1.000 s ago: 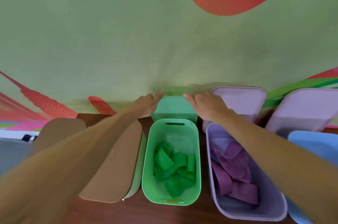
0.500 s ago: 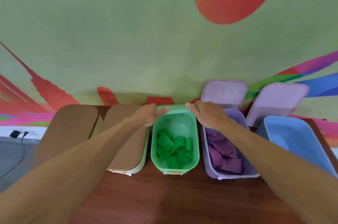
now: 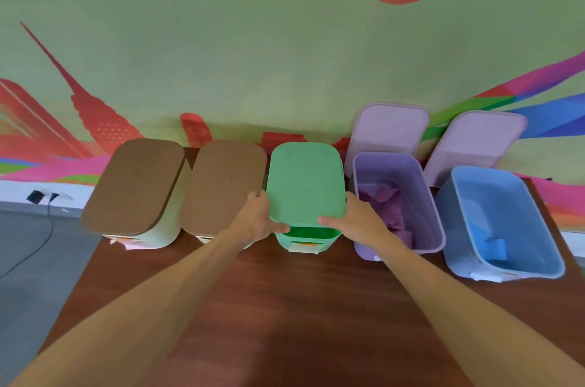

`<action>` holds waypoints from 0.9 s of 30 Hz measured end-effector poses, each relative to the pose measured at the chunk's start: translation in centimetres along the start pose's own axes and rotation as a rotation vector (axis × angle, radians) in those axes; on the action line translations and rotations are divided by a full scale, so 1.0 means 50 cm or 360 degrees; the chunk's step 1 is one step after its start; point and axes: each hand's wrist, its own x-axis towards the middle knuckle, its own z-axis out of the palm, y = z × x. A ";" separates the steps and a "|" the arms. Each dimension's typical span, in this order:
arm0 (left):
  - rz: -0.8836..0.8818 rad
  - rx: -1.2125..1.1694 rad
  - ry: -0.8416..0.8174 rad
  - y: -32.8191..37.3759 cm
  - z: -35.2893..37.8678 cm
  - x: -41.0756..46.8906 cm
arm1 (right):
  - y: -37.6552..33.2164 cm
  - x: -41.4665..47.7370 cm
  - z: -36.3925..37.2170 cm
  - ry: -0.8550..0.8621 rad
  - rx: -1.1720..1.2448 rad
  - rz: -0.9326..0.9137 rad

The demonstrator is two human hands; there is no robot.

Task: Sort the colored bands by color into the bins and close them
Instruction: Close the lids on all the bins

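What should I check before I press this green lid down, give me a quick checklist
1. Both hands on green lid: left hand and right hand grip its near corners, ok.
2. Lid seated: near edge raised above green bin, not ok.
3. Far edge aligned: cannot tell.
4. Bands clear of rim: cannot tell.
5. Neighbouring brown lid and purple bin not under the lid: ok.
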 end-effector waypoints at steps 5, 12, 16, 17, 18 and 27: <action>-0.0046 0.0057 0.0056 -0.010 0.032 -0.019 | 0.026 -0.007 0.040 0.0053 -0.0009 -0.0012; -0.0109 0.0044 0.0119 0.013 0.051 -0.037 | 0.050 -0.009 0.052 0.0084 -0.0020 0.0030; -0.0141 0.0116 0.0101 0.017 0.053 -0.038 | 0.055 -0.012 0.055 0.0046 -0.0038 0.0039; -0.0149 0.0132 0.0093 0.019 0.054 -0.039 | 0.053 -0.014 0.056 0.0043 -0.0046 0.0050; -0.0155 0.0139 0.0085 0.020 0.055 -0.040 | 0.055 -0.013 0.060 0.0042 -0.0042 0.0059; -0.0088 0.0331 -0.0116 0.024 0.011 -0.033 | 0.039 -0.020 0.025 0.0026 -0.0123 0.0076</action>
